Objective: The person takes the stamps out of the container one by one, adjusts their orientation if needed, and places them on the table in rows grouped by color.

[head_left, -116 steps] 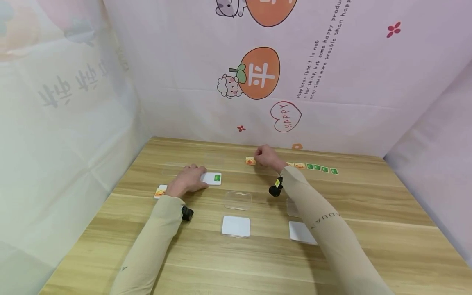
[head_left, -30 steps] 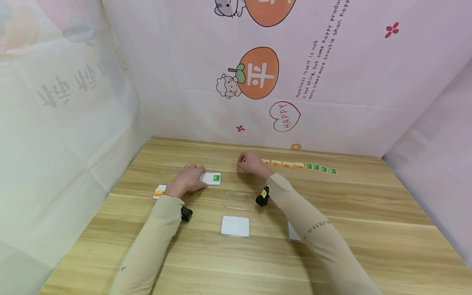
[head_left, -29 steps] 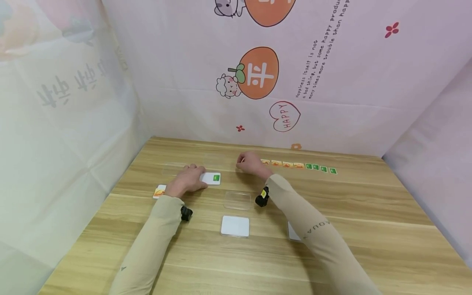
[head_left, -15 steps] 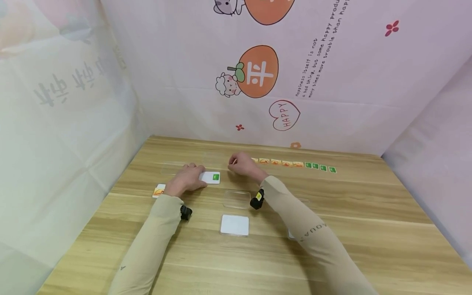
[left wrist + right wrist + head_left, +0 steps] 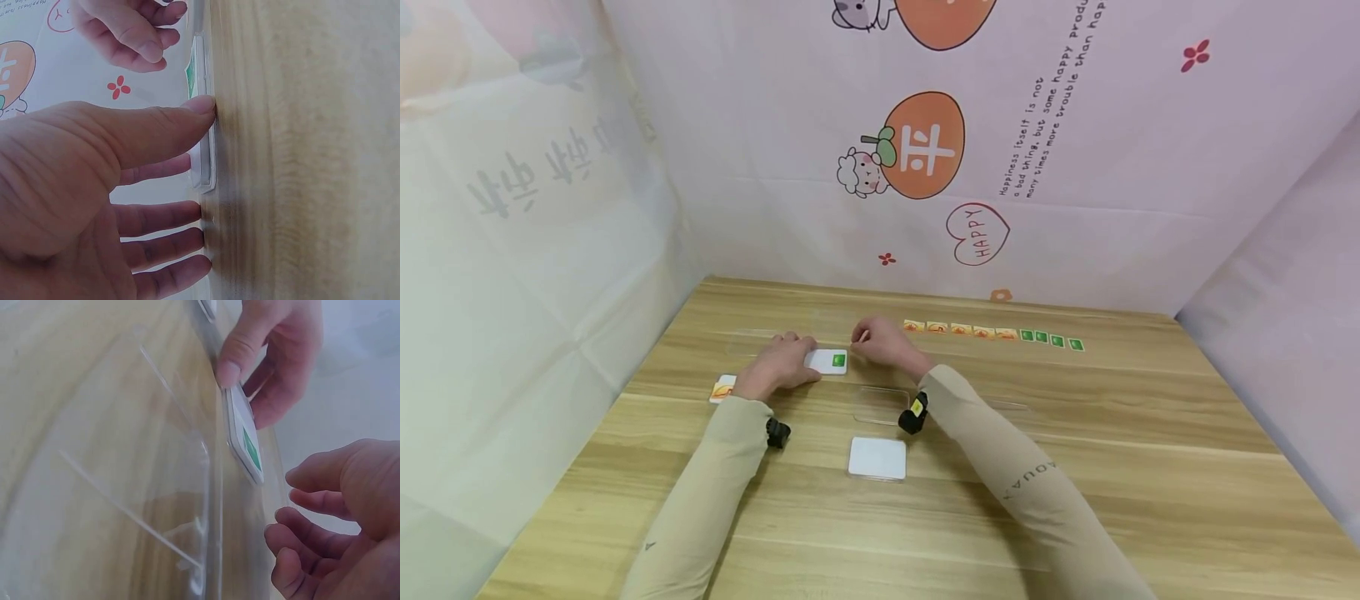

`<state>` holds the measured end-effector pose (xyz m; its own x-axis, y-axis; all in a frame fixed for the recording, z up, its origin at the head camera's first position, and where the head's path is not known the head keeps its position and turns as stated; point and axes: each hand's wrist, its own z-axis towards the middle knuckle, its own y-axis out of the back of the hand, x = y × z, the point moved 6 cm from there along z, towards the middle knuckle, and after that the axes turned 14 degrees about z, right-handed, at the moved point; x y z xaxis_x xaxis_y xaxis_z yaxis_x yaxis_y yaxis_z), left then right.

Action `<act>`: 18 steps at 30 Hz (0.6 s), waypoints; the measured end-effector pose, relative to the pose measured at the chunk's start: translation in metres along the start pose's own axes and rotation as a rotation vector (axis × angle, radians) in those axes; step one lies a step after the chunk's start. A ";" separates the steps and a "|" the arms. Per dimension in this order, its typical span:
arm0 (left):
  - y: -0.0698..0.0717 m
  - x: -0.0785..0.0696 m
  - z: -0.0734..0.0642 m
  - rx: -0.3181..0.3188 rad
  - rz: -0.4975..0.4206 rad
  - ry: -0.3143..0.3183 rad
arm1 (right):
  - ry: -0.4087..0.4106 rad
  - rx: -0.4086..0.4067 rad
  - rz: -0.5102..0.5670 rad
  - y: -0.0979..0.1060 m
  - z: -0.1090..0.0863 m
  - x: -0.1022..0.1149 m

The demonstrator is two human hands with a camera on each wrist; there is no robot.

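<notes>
My left hand (image 5: 778,367) grips a white card (image 5: 817,362) lying on the wooden table, its thumb (image 5: 201,105) at the near edge and other fingers across on the far side. A small green sticker (image 5: 251,449) sits at the card's right end. Just past that end is my right hand (image 5: 883,342), fingers curled in and thumb tip (image 5: 292,478) close to the index fingertip. I cannot tell whether a thin piece is between them. Partly behind the left wrist lies another white card (image 5: 723,388) with an orange sticker on it.
A row of orange stickers (image 5: 960,329) and green stickers (image 5: 1042,337) runs along the back right. Clear plastic cases (image 5: 882,405) lie flat on the table (image 5: 760,533), several of them faint. One white card (image 5: 877,458) sits nearer the front. Printed cloth walls surround the table.
My right hand has moved left from the sticker row to beside the gripped card, uncovering the orange stickers at the row's left end. My left hand stays on the white card.
</notes>
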<state>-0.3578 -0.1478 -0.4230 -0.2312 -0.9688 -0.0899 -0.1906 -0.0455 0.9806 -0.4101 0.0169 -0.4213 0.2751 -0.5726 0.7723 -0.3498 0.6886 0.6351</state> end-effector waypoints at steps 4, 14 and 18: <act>0.001 -0.001 -0.001 -0.002 0.000 -0.012 | 0.009 0.027 -0.012 -0.005 -0.002 0.003; 0.002 -0.001 0.000 0.003 0.018 -0.025 | -0.007 0.089 -0.030 -0.015 -0.003 0.010; 0.001 -0.001 0.001 0.002 0.025 -0.022 | -0.023 0.106 -0.054 -0.018 -0.002 0.010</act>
<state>-0.3587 -0.1470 -0.4222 -0.2569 -0.9640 -0.0691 -0.1865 -0.0207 0.9822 -0.3991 -0.0001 -0.4246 0.2756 -0.6183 0.7361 -0.4278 0.6068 0.6699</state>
